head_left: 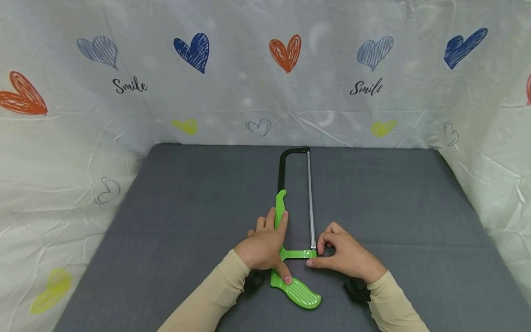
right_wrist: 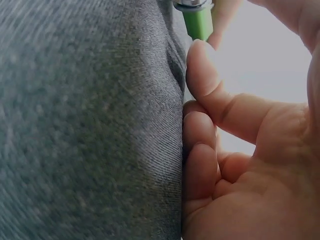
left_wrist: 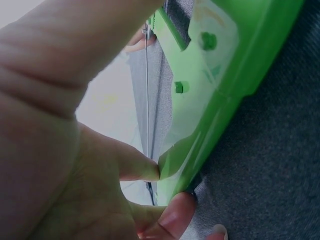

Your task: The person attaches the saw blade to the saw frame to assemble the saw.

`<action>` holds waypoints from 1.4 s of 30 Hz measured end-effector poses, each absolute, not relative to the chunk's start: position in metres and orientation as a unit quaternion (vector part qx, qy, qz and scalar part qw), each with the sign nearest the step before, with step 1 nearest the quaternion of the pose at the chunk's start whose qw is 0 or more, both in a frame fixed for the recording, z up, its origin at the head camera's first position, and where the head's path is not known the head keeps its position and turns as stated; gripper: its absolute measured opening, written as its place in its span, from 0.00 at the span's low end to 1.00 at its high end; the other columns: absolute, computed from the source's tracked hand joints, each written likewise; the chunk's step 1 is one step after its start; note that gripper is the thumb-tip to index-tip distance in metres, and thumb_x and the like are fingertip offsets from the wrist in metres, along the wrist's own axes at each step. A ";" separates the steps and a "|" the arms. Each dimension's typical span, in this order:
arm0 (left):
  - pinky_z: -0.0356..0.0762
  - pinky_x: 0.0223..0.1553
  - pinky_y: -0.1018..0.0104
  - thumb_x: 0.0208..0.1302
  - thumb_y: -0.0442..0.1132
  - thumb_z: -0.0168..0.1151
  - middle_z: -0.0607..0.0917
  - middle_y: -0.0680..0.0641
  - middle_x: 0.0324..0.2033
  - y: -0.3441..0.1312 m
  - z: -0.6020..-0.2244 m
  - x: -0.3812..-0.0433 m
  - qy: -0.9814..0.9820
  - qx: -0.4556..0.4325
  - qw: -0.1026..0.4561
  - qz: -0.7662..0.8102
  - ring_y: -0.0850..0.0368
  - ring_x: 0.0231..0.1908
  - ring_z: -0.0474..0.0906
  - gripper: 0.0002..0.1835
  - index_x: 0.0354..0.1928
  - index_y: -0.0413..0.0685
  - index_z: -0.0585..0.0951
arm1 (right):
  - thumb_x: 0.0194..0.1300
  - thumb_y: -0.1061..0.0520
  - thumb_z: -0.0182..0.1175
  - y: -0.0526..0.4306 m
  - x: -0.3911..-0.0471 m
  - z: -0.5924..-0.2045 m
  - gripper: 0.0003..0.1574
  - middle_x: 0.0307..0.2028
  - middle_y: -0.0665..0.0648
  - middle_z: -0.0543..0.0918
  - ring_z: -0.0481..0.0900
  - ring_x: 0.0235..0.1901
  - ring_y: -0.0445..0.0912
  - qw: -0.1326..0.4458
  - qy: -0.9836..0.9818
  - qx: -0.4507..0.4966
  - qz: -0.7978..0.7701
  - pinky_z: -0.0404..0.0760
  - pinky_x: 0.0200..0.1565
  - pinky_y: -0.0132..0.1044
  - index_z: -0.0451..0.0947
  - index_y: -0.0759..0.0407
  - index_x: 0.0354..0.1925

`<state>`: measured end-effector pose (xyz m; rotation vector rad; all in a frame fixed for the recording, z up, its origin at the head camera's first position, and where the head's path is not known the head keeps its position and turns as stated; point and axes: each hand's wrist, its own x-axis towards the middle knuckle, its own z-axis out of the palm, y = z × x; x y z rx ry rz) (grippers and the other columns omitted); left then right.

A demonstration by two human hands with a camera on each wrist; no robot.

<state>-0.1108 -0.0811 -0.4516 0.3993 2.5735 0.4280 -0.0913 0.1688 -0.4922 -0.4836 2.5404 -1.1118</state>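
Observation:
A hacksaw (head_left: 281,175) with a black-and-green frame, green handle and silver blade (head_left: 311,207) lies flat on the grey cloth, its handle toward me. Across the green frame rests my left hand (head_left: 263,244), fingers straight and spread, thumb touching the handle (head_left: 304,293). In the left wrist view those fingertips touch both sides of the green frame (left_wrist: 200,100). My right hand (head_left: 348,256) pinches the outer end of the green crossbar (head_left: 296,254) near the blade's lower end, between thumb and index finger. The right wrist view shows a fingertip against the green end piece (right_wrist: 197,22).
Grey cloth (head_left: 186,198) covers the table. A pale curtain (head_left: 232,92) printed with hearts stands behind it and at both sides. Dark wrist straps (head_left: 356,291) sit by the sleeves.

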 end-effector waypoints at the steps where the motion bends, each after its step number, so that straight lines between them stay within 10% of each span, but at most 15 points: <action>1: 0.69 0.67 0.38 0.24 0.64 0.95 0.42 0.34 0.87 -0.081 -0.452 -0.111 0.944 0.146 0.250 0.157 0.37 0.75 0.56 0.91 0.89 0.50 0.46 | 0.60 0.33 0.80 0.169 -0.091 -0.492 0.25 0.38 0.50 0.69 0.68 0.35 0.41 0.162 0.890 -0.171 -0.390 0.69 0.40 0.33 0.79 0.44 0.32; 42: 0.69 0.65 0.38 0.25 0.65 0.94 0.41 0.34 0.87 -0.082 -0.451 -0.112 0.943 0.149 0.253 0.154 0.37 0.75 0.55 0.91 0.89 0.49 0.44 | 0.55 0.50 0.85 0.179 -0.097 -0.495 0.19 0.42 0.49 0.73 0.73 0.43 0.42 0.165 0.872 -0.206 -0.413 0.72 0.49 0.34 0.82 0.43 0.36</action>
